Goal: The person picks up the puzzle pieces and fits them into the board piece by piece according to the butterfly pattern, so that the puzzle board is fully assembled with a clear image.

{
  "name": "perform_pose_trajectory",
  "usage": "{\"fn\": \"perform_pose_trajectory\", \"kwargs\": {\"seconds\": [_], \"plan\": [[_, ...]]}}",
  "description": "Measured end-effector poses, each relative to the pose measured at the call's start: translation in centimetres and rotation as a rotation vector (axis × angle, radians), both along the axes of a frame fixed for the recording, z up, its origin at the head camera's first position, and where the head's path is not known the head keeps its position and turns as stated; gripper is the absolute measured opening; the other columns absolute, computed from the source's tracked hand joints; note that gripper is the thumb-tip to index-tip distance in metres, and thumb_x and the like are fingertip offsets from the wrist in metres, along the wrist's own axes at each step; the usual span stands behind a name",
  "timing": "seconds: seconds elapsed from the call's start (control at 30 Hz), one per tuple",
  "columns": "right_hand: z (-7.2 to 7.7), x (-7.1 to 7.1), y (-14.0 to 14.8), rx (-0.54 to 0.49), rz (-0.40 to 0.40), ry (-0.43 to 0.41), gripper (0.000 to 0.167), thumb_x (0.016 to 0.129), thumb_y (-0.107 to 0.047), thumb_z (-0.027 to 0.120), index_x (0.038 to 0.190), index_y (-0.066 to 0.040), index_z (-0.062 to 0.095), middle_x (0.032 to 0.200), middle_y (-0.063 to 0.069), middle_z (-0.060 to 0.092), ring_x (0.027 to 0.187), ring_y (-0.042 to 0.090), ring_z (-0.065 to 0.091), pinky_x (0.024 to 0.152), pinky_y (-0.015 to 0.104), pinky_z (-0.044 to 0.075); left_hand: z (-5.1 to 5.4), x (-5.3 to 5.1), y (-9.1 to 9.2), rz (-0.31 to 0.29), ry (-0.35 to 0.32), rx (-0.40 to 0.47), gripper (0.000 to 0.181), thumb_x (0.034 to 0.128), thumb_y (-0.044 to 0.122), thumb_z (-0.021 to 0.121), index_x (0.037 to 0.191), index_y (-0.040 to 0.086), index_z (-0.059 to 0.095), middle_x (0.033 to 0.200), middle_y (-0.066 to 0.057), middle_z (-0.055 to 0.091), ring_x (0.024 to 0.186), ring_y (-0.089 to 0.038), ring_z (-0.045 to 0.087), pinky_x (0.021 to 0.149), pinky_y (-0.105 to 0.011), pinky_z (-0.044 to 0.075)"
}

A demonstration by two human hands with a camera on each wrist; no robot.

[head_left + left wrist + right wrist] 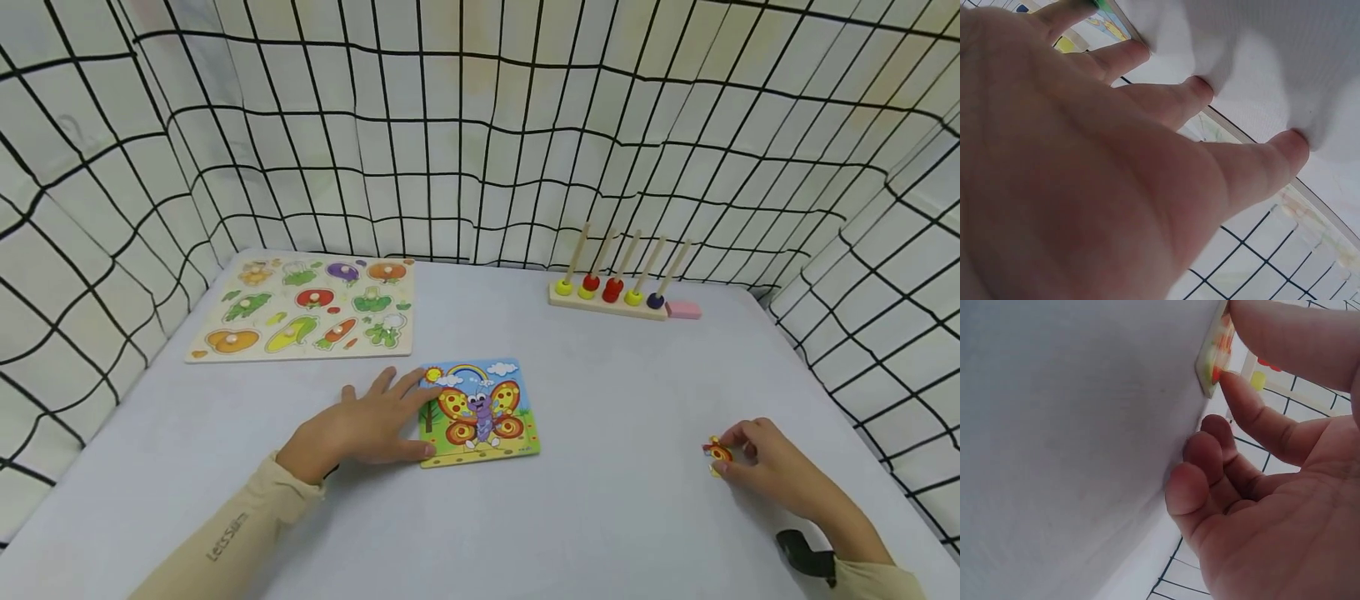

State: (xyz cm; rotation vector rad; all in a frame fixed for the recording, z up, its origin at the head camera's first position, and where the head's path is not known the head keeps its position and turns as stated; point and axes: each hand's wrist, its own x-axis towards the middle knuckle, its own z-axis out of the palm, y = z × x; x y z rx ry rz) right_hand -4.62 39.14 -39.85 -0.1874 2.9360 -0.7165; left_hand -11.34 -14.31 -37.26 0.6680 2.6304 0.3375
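Observation:
A square butterfly jigsaw puzzle (482, 414) lies flat in the middle of the white table, showing a rainbow, a sun and a purple-bodied butterfly. My left hand (363, 425) is spread with its fingers extended, and its index finger and thumb touch the left side of the puzzle. Over to the right, my right hand (783, 475) pinches a small jigsaw piece (718, 454) between thumb and index finger. In the right wrist view, the piece (1217, 359) appears tilted close to the tabletop, with the other fingers curled beneath.
A vegetable peg puzzle board (300, 308) lies at the back left. At the back right stands a wooden bead stacker (607, 307) with upright pegs and coloured beads, a pink block (683, 310) at its end. Black netting (480, 142) over white walls borders the table.

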Motion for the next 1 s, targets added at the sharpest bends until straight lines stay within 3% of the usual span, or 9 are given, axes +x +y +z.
{"fn": "perform_pose_trajectory", "kwargs": {"seconds": [0.27,0.5,0.83,1.0], "plan": [[-0.1,0.1,-0.2,-0.016,-0.024,-0.020,0.038,0.095,-0.013,0.082,0.118,0.010,0.063,0.107,0.013,0.051,0.096,0.024,0.044,0.070,0.029,0.041,-0.1,0.0,0.0,-0.007,0.012,0.000,0.087,0.0953,0.056,0.077,0.166,0.019,0.041,0.175,-0.017,0.022,0.156,-0.057,0.016,0.103,-0.092,0.019],[-0.3,0.0,-0.3,-0.057,-0.007,-0.006,0.032,0.093,-0.012,0.082,0.111,0.006,0.062,0.100,0.009,0.048,0.093,0.023,0.041,0.068,0.029,0.037,-0.1,0.1,-0.1,-0.005,0.013,0.004,0.087,0.0955,0.055,0.077,0.165,0.019,0.041,0.175,-0.018,0.022,0.156,-0.058,0.016,0.103,-0.092,0.019],[0.8,-0.2,-1.9,-0.102,-0.018,-0.001,0.031,0.096,-0.011,0.081,0.114,-0.001,0.058,0.097,0.002,0.063,0.081,0.012,0.053,0.064,0.026,0.047,-0.1,0.0,0.0,-0.004,0.008,0.002,0.086,0.0952,0.055,0.077,0.165,0.019,0.042,0.175,-0.017,0.023,0.156,-0.057,0.016,0.104,-0.092,0.018],[1.3,-0.9,-4.2,-0.237,-0.004,-0.010,0.031,0.097,-0.009,0.081,0.118,-0.002,0.059,0.100,0.006,0.067,0.079,0.014,0.063,0.064,0.027,0.056,-0.1,0.0,0.0,-0.002,0.005,-0.002,0.086,0.0952,0.055,0.077,0.165,0.020,0.042,0.175,-0.017,0.023,0.156,-0.057,0.015,0.104,-0.093,0.017]]}}
